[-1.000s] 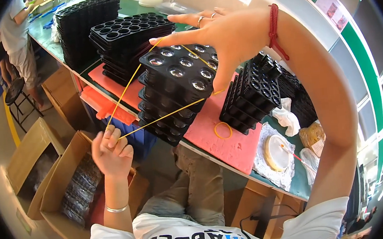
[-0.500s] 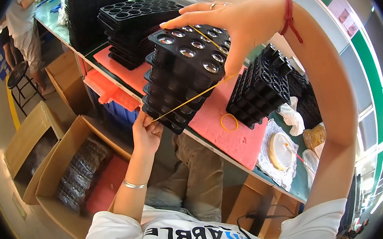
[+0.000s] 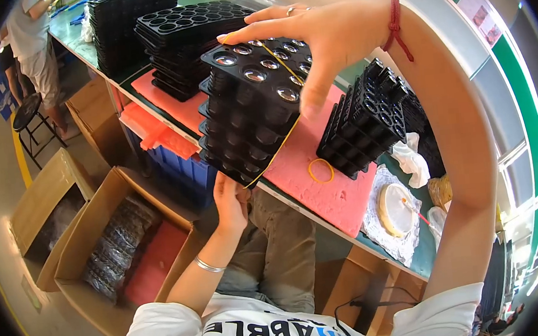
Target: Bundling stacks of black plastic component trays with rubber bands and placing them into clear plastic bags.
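Observation:
A tall stack of black plastic trays [image 3: 245,115] with rows of shiny round bumps on top stands tilted at the table's front edge. My right hand [image 3: 328,38] spans its top, fingers stretched over the upper face and thumb down the near side, holding the stack. A yellow rubber band [image 3: 287,135] crosses the top under these fingers and runs down the side to the lower near corner. At that corner is my left hand [image 3: 230,203], its fingers curled round the band's lower end; the stack partly hides the fingertips.
A smaller stack of black trays [image 3: 362,121] and a loose yellow rubber band [image 3: 321,170] lie on the pink foam sheet [image 3: 342,203]. More black trays [image 3: 192,18] are stacked behind. A round white dish [image 3: 395,211] sits on foil at right. Open cardboard boxes [image 3: 74,284] stand at left.
My left hand has moved right and slightly down, under the stack's near corner. The rubber band now lies against the stack's edge instead of stretching away from it. The stack has shifted slightly left.

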`<state>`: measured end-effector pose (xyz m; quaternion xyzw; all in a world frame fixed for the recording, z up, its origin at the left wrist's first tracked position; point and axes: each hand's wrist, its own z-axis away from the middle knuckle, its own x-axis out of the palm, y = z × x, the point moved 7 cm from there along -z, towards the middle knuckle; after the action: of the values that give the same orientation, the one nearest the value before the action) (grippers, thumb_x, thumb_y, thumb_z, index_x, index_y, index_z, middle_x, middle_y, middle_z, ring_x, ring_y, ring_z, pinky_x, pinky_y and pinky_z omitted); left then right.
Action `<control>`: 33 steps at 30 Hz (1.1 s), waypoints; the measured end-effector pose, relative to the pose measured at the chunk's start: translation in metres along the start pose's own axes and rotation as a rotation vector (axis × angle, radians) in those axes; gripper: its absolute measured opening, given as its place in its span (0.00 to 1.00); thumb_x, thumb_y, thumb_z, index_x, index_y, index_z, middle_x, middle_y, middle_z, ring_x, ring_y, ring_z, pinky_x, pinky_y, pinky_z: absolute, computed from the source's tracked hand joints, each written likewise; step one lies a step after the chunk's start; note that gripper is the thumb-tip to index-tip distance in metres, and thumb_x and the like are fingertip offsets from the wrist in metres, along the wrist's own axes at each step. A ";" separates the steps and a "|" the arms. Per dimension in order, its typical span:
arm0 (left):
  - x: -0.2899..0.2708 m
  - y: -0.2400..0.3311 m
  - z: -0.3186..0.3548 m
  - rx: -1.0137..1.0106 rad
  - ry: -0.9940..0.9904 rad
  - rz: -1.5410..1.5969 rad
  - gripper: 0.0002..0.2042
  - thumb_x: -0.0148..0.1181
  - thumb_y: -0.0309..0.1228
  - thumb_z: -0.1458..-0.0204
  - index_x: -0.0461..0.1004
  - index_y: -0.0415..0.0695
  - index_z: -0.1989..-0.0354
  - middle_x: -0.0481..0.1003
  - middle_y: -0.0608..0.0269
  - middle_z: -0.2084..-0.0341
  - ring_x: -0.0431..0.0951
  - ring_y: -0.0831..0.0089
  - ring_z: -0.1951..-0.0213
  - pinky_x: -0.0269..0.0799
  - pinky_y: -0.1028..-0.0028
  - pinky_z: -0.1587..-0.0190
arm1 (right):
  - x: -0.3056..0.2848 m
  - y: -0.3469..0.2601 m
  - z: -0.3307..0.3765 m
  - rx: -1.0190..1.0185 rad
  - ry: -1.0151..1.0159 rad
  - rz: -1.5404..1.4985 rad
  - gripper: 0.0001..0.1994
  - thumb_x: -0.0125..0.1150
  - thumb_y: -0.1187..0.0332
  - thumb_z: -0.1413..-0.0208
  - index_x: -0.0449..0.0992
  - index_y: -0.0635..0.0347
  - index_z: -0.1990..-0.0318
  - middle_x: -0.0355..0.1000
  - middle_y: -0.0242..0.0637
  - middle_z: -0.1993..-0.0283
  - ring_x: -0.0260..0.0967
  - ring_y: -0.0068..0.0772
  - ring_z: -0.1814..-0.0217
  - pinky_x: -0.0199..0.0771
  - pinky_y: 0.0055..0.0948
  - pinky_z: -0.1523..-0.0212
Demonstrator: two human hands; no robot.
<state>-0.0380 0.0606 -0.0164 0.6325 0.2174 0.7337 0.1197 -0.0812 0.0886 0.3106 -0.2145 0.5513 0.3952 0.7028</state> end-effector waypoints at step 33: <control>0.022 0.068 0.022 0.087 -0.192 -0.610 0.16 0.49 0.40 0.42 0.66 0.44 0.80 0.69 0.68 0.81 0.57 0.87 0.82 0.50 0.84 0.79 | 0.016 -0.060 0.079 -0.138 1.500 -0.171 0.10 0.60 0.62 0.54 0.67 0.55 0.77 0.68 0.32 0.78 0.67 0.37 0.73 0.63 0.35 0.73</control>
<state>-0.0131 0.0143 0.0372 0.6090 0.4156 0.5913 0.3269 0.0155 0.1159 0.3109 -0.5113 0.8370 0.1212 0.1527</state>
